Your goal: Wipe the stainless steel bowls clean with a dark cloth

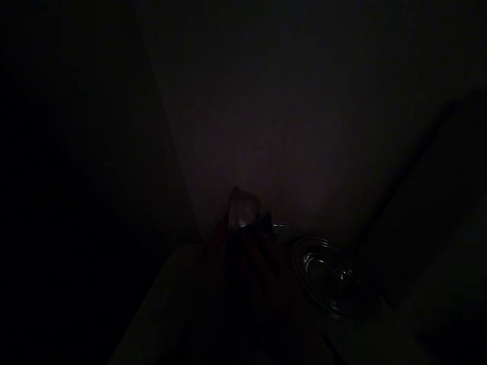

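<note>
The view is very dark, so outlines are faint. A small shiny rounded piece, like a bowl or cup on its side (pixel 243 209), shows near the middle. My left hand (pixel 216 248) appears as a dim reddish shape along its left edge, seemingly holding it, with fingers hardly visible. Over its lower right side lies my right hand (pixel 262 261), fingers bent forward. A dark patch, perhaps cloth (pixel 265 221), sits at those fingertips, touching the shiny piece. How firmly either hand grips cannot be made out.
Right of my hands rests a round, shiny, wide-rimmed dish or lid (pixel 327 276). A thin bright edge (pixel 280 225) shows between it and the hands. A pale wall or panel (pixel 266 101) rises behind, with a darker slanted block (pixel 429 203) at right.
</note>
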The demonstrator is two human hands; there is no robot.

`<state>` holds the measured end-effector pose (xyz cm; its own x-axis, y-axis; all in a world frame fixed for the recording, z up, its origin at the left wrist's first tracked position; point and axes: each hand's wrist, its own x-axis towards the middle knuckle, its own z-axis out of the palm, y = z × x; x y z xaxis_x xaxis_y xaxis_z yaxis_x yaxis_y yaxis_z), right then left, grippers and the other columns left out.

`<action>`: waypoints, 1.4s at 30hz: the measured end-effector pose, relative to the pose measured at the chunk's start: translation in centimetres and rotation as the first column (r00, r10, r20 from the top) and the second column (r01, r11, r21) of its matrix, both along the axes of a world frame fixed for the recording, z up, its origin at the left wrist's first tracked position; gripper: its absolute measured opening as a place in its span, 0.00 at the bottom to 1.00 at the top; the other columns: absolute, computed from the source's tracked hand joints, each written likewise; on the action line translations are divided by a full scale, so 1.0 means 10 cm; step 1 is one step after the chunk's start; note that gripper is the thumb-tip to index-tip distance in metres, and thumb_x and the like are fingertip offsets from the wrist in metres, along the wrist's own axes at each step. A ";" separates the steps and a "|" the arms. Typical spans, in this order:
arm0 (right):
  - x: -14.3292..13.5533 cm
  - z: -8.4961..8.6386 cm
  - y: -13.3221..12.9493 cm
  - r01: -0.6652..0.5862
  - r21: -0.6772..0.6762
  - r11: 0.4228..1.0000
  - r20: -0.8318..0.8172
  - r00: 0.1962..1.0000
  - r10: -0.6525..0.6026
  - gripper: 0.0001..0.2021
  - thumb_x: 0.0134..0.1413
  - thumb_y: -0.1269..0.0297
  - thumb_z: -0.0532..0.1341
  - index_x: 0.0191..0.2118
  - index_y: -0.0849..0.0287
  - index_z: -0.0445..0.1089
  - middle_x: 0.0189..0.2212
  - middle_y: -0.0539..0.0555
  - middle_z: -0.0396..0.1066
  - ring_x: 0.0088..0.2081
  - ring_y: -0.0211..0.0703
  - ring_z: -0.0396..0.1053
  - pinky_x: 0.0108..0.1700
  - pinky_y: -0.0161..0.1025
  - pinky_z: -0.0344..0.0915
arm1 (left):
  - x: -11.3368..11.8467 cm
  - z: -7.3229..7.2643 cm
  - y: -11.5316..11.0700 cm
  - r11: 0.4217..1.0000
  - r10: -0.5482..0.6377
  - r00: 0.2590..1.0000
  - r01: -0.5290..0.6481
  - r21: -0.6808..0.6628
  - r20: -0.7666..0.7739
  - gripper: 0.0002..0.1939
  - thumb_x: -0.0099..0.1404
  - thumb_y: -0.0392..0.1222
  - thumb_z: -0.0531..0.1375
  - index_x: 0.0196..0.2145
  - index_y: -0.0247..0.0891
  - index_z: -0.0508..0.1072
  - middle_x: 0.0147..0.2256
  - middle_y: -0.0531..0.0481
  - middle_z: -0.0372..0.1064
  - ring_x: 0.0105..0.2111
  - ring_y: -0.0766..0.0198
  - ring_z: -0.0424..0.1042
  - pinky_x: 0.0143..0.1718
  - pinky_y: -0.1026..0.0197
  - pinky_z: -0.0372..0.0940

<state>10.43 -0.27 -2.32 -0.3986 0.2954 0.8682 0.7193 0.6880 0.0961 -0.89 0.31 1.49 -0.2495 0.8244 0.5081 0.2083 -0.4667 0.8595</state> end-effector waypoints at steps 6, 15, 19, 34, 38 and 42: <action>0.04 0.00 0.04 0.016 -0.035 0.999 -0.026 1.000 -0.017 0.23 0.62 0.75 0.52 0.62 0.66 0.62 0.61 0.62 0.63 0.67 0.59 0.49 0.56 0.56 0.68 | 0.05 0.02 -0.02 1.000 0.004 0.999 -0.004 -0.019 0.038 0.12 0.69 0.45 0.56 0.45 0.36 0.72 0.46 0.44 0.71 0.41 0.63 0.72 0.43 0.55 0.70; 0.11 0.05 0.04 -0.037 -0.032 0.999 -0.030 0.999 0.036 0.20 0.63 0.74 0.54 0.59 0.64 0.66 0.61 0.60 0.64 0.66 0.55 0.52 0.57 0.54 0.68 | 0.09 0.04 0.00 0.999 -0.030 0.995 0.032 -0.025 0.097 0.14 0.69 0.46 0.56 0.48 0.35 0.71 0.46 0.44 0.70 0.41 0.62 0.72 0.42 0.55 0.70; 0.05 0.01 0.00 -0.105 0.009 0.994 -0.019 0.994 0.105 0.18 0.63 0.74 0.55 0.57 0.63 0.68 0.59 0.56 0.67 0.65 0.53 0.55 0.57 0.52 0.68 | 0.03 0.06 0.00 0.999 -0.045 0.992 0.047 -0.017 0.116 0.14 0.69 0.46 0.56 0.46 0.35 0.72 0.44 0.45 0.71 0.40 0.63 0.72 0.41 0.56 0.71; 0.12 0.07 0.05 -0.020 -0.015 1.000 -0.033 0.999 0.019 0.20 0.64 0.74 0.52 0.60 0.65 0.64 0.59 0.60 0.67 0.63 0.55 0.56 0.55 0.53 0.69 | 0.05 -0.03 0.08 0.988 -0.144 0.959 0.155 -0.026 0.246 0.17 0.70 0.50 0.55 0.47 0.34 0.71 0.44 0.44 0.71 0.40 0.62 0.73 0.42 0.54 0.70; 0.12 0.03 0.09 -0.069 0.010 0.998 -0.048 0.996 0.070 0.18 0.64 0.74 0.53 0.57 0.64 0.67 0.57 0.60 0.69 0.64 0.53 0.56 0.55 0.51 0.70 | 0.03 -0.03 0.10 0.990 -0.125 0.963 0.137 -0.032 0.240 0.16 0.69 0.48 0.55 0.48 0.35 0.71 0.45 0.44 0.71 0.41 0.62 0.72 0.42 0.54 0.70; 0.15 0.04 0.12 -0.054 -0.005 0.999 -0.008 0.999 0.053 0.20 0.62 0.74 0.54 0.59 0.63 0.66 0.58 0.60 0.67 0.64 0.53 0.56 0.55 0.51 0.70 | 0.07 -0.02 0.08 0.988 -0.130 0.962 0.145 -0.047 0.240 0.16 0.70 0.49 0.55 0.47 0.35 0.71 0.45 0.44 0.71 0.40 0.63 0.72 0.42 0.55 0.70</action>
<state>11.94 0.96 -1.95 -0.4074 0.2786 0.8697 0.6821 0.7260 0.0870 -0.23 1.09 1.26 -0.2380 0.8878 0.3940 -0.0659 -0.4194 0.9054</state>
